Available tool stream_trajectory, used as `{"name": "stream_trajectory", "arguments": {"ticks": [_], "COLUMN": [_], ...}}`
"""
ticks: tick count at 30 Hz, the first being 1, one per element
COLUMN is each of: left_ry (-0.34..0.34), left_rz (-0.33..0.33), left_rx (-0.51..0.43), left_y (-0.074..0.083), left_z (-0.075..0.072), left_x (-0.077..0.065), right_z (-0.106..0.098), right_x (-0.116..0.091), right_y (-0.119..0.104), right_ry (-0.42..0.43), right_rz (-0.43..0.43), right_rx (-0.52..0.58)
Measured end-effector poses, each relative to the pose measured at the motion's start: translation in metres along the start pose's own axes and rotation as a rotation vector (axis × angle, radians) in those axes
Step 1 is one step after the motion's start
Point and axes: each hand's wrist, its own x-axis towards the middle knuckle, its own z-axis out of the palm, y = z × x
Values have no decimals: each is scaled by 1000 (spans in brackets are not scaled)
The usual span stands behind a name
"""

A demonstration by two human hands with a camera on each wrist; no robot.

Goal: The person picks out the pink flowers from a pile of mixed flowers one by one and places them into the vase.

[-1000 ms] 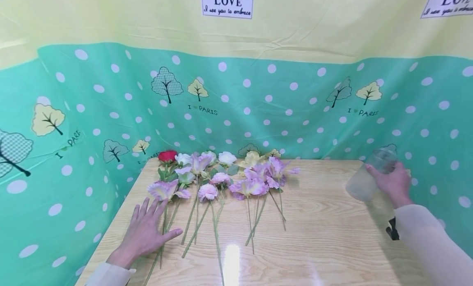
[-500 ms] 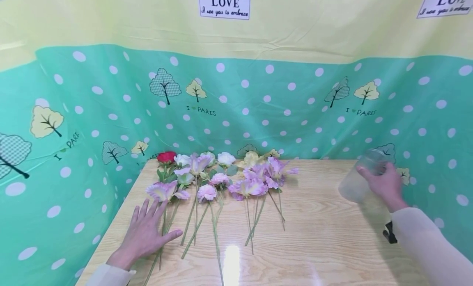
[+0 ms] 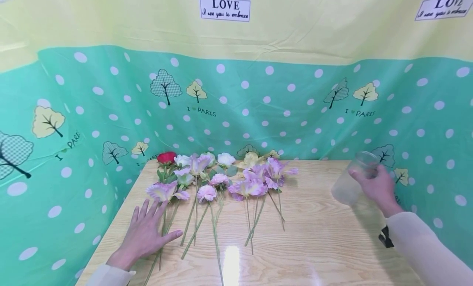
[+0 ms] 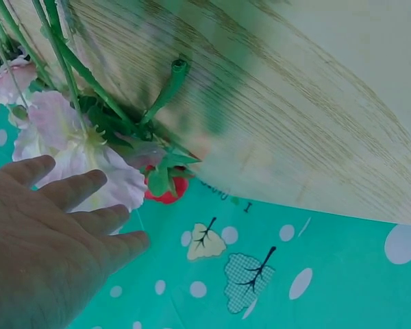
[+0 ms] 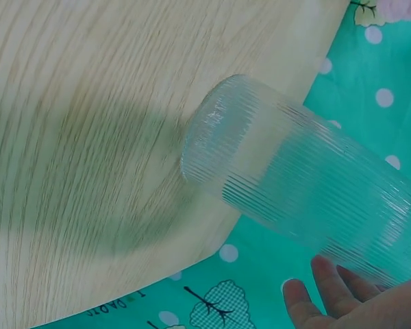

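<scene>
My right hand (image 3: 380, 190) grips a clear ribbed glass vase (image 3: 346, 188) near its top, at the right side of the table. The vase tilts, its mouth leaning away to the right. In the right wrist view, the ribbed vase (image 5: 281, 161) shows nothing inside, and some fingertips (image 5: 327, 277) lie along its side. My left hand (image 3: 145, 232) is spread flat at the left, over some green stems. Its fingertips reach a purple-and-cream flower (image 3: 162, 191); whether they touch it is unclear. The left wrist view shows that flower (image 4: 75, 147) just past my fingers.
Several artificial flowers lie across the table (image 3: 314, 236), stems toward me: a red rose (image 3: 167, 156), white roses (image 3: 226, 158), pink blooms (image 3: 207, 193), purple ones (image 3: 248, 187) and a pale yellow one (image 3: 252, 159). A green polka-dot cloth (image 3: 303, 113) hangs around the table's back and sides.
My right hand has carried the vase left, from the table's right edge a little toward the middle. The left hand and the flowers stay where they were.
</scene>
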Motion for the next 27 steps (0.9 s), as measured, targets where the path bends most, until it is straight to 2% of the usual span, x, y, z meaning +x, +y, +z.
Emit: {"name": "stream_trajectory", "arguments": {"ticks": [6, 15, 22, 27], "left_ry": [-5, 11, 6, 26], "left_rz": [-1, 8, 10, 21], "left_rx": [-9, 0, 0, 0], "left_y": [0, 2, 2, 2], "left_z": [1, -1, 0, 2], "left_x": [0, 0, 0, -1], "right_z": [6, 18, 24, 27], "right_x": [-8, -17, -21, -26], "right_y": [-8, -16, -18, -23], "right_ry": [-22, -6, -23, -27], "right_rz": [-24, -88, -100, -126], "right_rx": [25, 41, 34, 55]}}
